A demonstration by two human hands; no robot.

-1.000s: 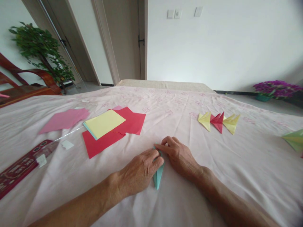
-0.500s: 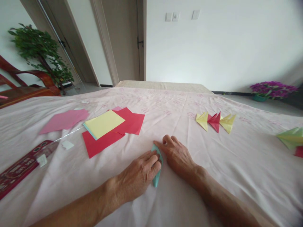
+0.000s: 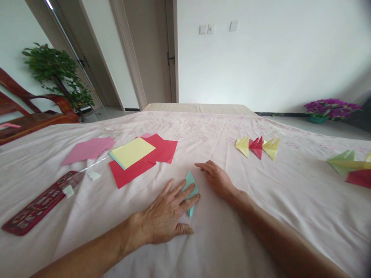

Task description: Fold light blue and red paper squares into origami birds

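A narrow light-green folded paper, diamond-shaped with pointed ends, lies on the pink tablecloth. My left hand rests flat across its middle, fingers spread, pressing it down and hiding part of it. Just right of the paper's upper tip, apart from it, is my right hand. Its index finger points left while the other fingers are curled in, and nothing shows in its grip.
Red sheets lie left of centre under a yellow sheet, with pink paper beside them. A dark red package lies at left. Folded yellow pieces flank a red one at right; a green piece lies farther right.
My left hand has spread its fingers flat over the green paper. My right hand has drawn slightly away from the paper's upper tip. The view has shifted a little.
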